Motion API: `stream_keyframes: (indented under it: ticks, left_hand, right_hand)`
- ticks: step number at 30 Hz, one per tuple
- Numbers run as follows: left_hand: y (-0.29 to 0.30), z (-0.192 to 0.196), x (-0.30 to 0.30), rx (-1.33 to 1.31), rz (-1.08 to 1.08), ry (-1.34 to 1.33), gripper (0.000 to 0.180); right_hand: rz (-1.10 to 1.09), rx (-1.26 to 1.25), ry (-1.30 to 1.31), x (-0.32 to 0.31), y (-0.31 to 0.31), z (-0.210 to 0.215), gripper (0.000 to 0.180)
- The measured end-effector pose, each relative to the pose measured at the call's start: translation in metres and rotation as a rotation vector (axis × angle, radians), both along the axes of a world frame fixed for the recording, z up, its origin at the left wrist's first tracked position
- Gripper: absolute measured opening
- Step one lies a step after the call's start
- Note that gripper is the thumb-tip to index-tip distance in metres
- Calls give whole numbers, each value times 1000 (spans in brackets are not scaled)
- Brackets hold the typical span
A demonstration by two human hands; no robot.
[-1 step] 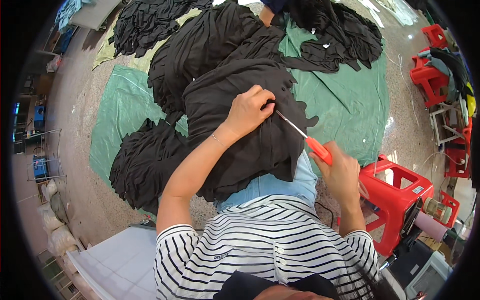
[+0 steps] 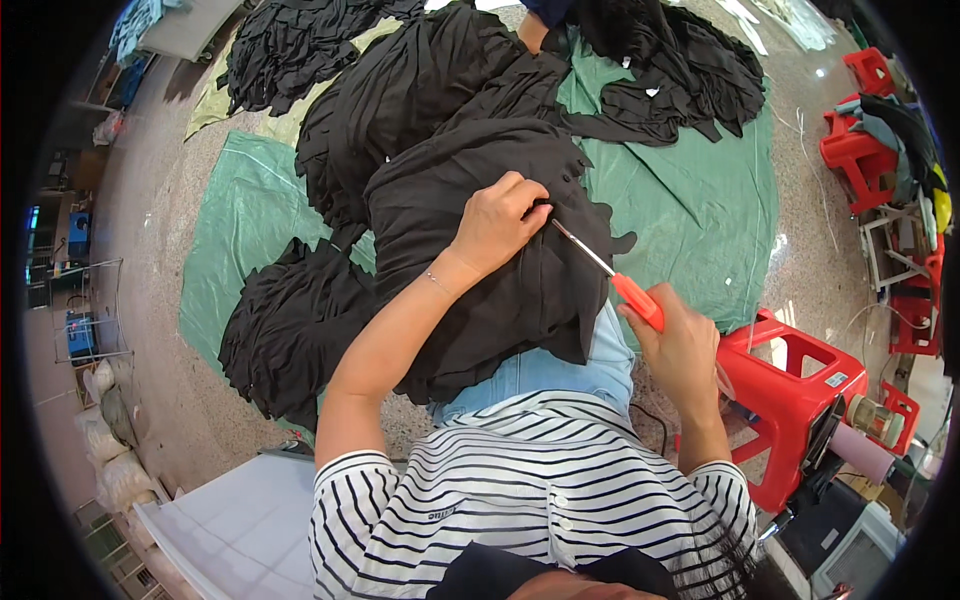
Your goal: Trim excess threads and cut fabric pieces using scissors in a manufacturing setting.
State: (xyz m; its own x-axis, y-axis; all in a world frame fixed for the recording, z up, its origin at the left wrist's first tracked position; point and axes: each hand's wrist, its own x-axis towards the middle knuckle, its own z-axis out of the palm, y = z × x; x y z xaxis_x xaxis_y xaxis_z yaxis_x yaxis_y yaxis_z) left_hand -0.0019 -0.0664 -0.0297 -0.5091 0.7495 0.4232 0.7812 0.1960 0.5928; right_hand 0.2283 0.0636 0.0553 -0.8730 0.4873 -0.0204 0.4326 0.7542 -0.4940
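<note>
A heap of black cloth (image 2: 450, 185) lies across my lap. My left hand (image 2: 497, 222) rests on top of it, its fingertips pinching a fold near the right-hand side. My right hand (image 2: 680, 340) is closed around the orange handle of a tool with a thin metal shaft (image 2: 638, 302), much like a screwdriver. The shaft slants up and left, and its tip is at the cloth just beside my left fingertips. I cannot tell whether the tip touches the cloth. Small dark knobs, perhaps buttons, show along the cloth's right edge.
More black cloth (image 2: 290, 340) is bunched at left, on a green sheet (image 2: 690, 230). Another person's arm (image 2: 533, 32) reaches in at the far side. A red plastic stool (image 2: 790, 365) stands close to my right forearm, with further red stools (image 2: 860, 155) behind.
</note>
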Motion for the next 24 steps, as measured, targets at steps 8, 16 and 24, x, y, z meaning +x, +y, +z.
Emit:
stream_keyframes:
  ticks: [8, 16, 24]
  left_hand:
    - [4, 4, 11, -3, 50, -113, 32]
    - [1, 12, 22, 26, 118, -275, 41]
    - [-1, 4, 17, -17, 117, -175, 21]
  right_hand:
    - [27, 71, -12, -2, -6, -3, 31]
    - [-58, 28, 63, 2, -3, -4, 27]
    - [-22, -3, 52, 7, -5, -3, 28]
